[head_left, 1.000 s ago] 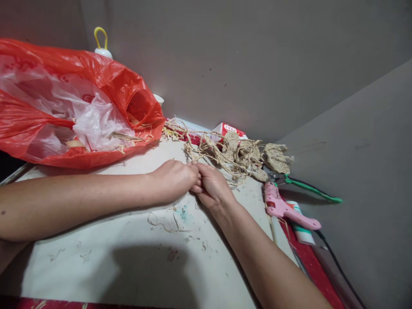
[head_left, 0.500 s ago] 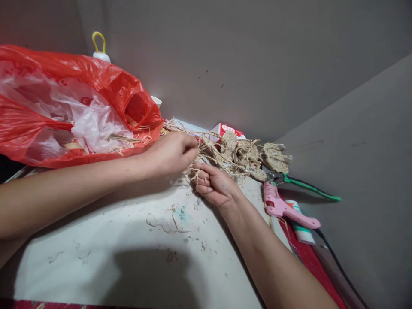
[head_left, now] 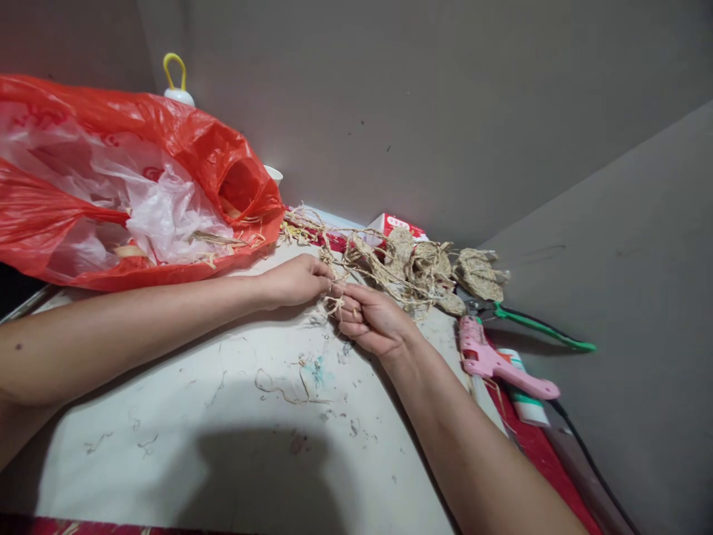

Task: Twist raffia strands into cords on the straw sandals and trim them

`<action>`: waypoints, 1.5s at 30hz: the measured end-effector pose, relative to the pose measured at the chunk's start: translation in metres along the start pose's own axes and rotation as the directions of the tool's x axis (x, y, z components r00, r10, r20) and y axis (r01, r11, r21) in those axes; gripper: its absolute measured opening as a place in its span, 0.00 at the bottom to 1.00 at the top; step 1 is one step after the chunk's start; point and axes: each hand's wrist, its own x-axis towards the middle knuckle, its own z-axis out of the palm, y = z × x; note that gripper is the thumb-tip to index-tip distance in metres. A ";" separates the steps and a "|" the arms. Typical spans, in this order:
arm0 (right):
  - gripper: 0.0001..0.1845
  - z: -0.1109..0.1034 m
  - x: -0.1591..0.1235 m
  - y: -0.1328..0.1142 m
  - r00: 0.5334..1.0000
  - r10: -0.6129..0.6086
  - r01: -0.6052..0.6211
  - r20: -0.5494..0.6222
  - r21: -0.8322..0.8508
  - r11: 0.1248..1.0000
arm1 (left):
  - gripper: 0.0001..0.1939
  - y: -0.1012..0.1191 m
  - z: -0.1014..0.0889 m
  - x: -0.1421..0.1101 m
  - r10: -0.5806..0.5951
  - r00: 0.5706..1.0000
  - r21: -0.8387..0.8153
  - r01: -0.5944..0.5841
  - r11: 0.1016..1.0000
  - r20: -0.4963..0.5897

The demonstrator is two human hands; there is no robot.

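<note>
My left hand and my right hand meet above the white tabletop. Between their fingertips runs a thin straw-coloured twisted cord, pinched by both. Loose fibre ends hang from my right fingers, which are curled in. Just beyond the hands lies a heap of the same cord, tangled in strands. Woven tan pieces rest among it, and another woven piece sits at the right end of the heap.
A red plastic bag with fibre scraps fills the left. On the right lie green-handled pliers, a pink glue gun with a black cable, and a white-and-green tube. A red-and-white box stands against the grey wall.
My left hand has come down and slightly left, from above the right hand to meet its fingertips at the cord. The right hand has stayed nearly still.
</note>
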 end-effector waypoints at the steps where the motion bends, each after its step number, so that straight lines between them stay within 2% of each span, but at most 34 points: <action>1: 0.12 0.000 0.000 0.000 1.000 -0.004 0.004 0.010 -0.009 1.000 | 0.08 0.000 -0.002 0.000 0.034 0.999 0.080 -0.034 0.996 -0.008; 5: 0.12 0.000 -0.001 0.000 0.999 -0.014 0.017 0.048 -0.058 0.998 | 0.09 0.002 -0.008 -0.001 0.150 0.989 0.341 -0.146 0.929 0.013; 9: 0.11 0.000 -0.002 -0.001 0.998 -0.015 0.023 0.068 -0.121 0.992 | 0.09 0.001 -0.010 -0.001 0.173 0.985 0.431 -0.158 0.888 0.005; 15: 0.10 -0.002 -0.001 0.000 0.994 -0.026 0.048 0.110 -0.204 0.978 | 0.08 -0.001 -0.012 0.002 0.079 0.997 0.218 -0.082 0.973 0.026; 19: 0.10 -0.001 -0.002 0.001 0.993 -0.026 0.053 0.116 -0.234 0.971 | 0.07 -0.001 -0.013 0.002 0.097 0.995 0.243 -0.093 0.966 -0.005; 24: 0.10 0.002 -0.003 0.002 0.989 -0.021 0.059 0.144 -0.266 0.962 | 0.06 -0.006 -0.009 0.006 -0.120 0.992 0.102 0.116 0.988 0.039; 29: 0.11 0.004 -0.002 0.004 0.990 -0.025 0.067 0.140 -0.304 0.950 | 0.09 -0.008 -0.008 0.009 -0.224 0.974 0.138 0.218 0.966 0.030; 35: 0.12 0.007 -0.005 0.000 0.994 -0.026 0.066 0.111 -0.375 0.925 | 0.11 -0.001 -0.014 0.008 -0.231 0.966 -0.038 0.236 0.971 0.118; 41: 0.12 0.005 -0.005 -0.002 0.988 -0.134 0.153 0.075 -0.543 0.826 | 0.08 -0.001 -0.019 0.007 -0.184 0.940 -0.178 0.241 0.954 0.287; 43: 0.12 0.003 -0.003 0.000 0.976 -0.199 0.209 0.089 -0.642 0.738 | 0.08 -0.002 -0.019 0.007 -0.177 0.931 -0.201 0.249 0.947 0.320; 45: 0.12 0.002 -0.003 0.002 0.951 -0.283 0.280 0.129 -0.750 0.599 | 0.08 -0.003 -0.016 0.006 -0.219 0.924 -0.212 0.293 0.933 0.313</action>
